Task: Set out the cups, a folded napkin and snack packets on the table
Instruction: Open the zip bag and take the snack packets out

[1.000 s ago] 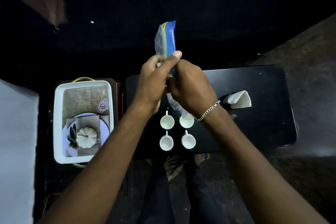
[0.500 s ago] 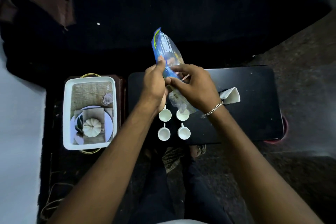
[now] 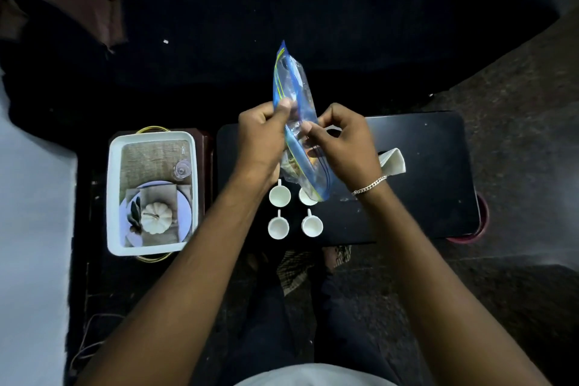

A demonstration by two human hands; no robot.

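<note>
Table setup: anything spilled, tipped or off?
Nothing stands out. Four cups sit upright in a two-by-two block near the front edge of the table, the napkin lies folded to their right, and both hands hold the bag above them. No spill is visible.

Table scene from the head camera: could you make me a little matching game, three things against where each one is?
Things:
1. plastic bag
2. cups
3. folded napkin

Places:
A. on the black table, right of the right hand
B. held up between the left hand and the right hand
C. in a two-by-two group at the table's near edge

Pairs: 1-B, 2-C, 3-A
</note>
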